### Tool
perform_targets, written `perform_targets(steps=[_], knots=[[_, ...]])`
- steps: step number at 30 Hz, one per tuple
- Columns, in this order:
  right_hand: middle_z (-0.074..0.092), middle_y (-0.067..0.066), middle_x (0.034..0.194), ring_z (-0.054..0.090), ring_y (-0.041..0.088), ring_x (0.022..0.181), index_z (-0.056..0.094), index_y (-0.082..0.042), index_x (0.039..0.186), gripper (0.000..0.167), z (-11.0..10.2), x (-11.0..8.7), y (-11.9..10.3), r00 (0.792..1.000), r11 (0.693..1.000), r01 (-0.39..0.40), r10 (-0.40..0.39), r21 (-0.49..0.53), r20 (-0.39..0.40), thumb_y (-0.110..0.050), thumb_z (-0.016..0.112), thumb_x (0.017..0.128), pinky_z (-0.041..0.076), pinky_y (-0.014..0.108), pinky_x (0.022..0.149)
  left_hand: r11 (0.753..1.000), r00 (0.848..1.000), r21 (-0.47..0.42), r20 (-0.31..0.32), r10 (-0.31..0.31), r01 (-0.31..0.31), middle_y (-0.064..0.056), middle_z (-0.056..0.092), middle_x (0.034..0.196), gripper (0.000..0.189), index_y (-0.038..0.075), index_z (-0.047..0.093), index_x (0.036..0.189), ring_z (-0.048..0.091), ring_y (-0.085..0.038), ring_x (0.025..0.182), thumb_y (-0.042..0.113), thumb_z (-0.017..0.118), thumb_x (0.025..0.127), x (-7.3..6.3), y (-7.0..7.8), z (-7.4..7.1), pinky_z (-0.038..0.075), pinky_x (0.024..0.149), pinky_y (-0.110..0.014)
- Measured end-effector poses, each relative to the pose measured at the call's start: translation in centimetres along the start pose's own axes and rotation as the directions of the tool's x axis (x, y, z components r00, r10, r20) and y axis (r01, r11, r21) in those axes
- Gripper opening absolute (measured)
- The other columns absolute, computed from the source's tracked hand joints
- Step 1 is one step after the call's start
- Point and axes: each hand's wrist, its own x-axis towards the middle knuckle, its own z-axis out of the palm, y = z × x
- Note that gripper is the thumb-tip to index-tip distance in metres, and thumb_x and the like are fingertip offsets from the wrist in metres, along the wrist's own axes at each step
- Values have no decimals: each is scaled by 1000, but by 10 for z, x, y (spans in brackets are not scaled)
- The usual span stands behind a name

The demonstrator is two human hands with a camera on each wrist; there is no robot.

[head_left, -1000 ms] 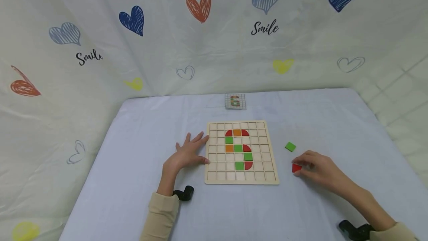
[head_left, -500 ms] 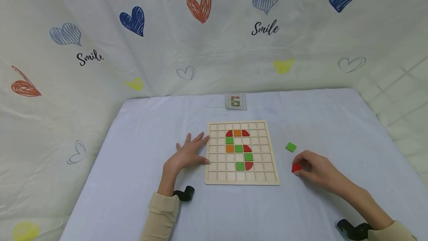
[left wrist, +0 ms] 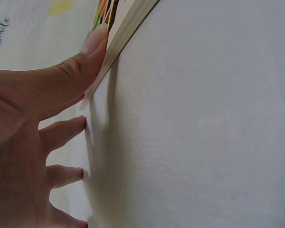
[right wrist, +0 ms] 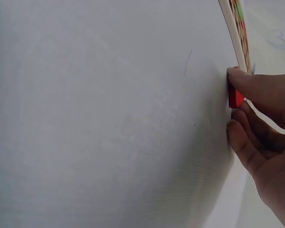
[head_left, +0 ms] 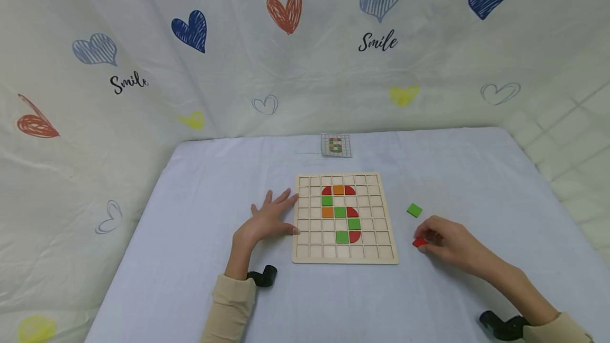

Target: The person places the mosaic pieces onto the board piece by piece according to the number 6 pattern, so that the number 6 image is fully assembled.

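Observation:
A square wooden grid board (head_left: 312, 253) lies mid-table, with red quarter-round, green and orange square tiles set in some of its cells. My left hand (head_left: 267, 221) has its fingers spread at the board's left edge; in the left wrist view the thumb (left wrist: 92, 45) rests against that edge. To the right of the board, my right hand (head_left: 448, 240) pinches a red tile (head_left: 420, 242) between thumb and fingers, low at the tablecloth. The right wrist view shows the red tile (right wrist: 236, 97) under the thumb. Just beyond that hand lies a loose green square tile (head_left: 414, 210).
A small pattern card (head_left: 335, 145) with a coloured figure on a grid lies behind the board, near the table's far edge. White cloth with printed hearts (head_left: 284, 12) hangs behind the table (head_left: 229, 173). Black wrist cameras (head_left: 263, 276) sit on both wrists.
The red tile has turned in my right fingers and shifted slightly toward the front left with the hand. My left hand and the board stay where they were.

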Motion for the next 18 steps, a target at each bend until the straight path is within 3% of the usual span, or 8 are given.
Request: perform_targets(steps=[3,10,18], knots=[[66,-9,92,57,0,79,69,-12,95,35,0,0,0,1000,1000,12,-12,17,5,6,87,72,55,22,67,1000,1000,5,-2,-3,3,-1,23,172,91,25,38,161,-2,-45,159,34,86,83,0,0,0,-1,113,-83],[65,-11,88,53,-6,76,72,-12,94,34,2,0,3,992,992,123,-122,22,-25,7,87,70,54,21,63,1000,1000,6,-5,-10,10,-1,23,172,91,26,39,161,-2,-45,159,33,86,83,1,1,0,-1,113,-83],[67,-10,88,54,-6,74,71,-14,93,29,0,2,-1,993,992,108,-111,63,34,2,87,74,55,21,64,1000,1000,3,-1,-6,6,-1,23,172,90,26,38,161,-3,-44,159,34,85,84,0,0,1,-1,114,-82]])
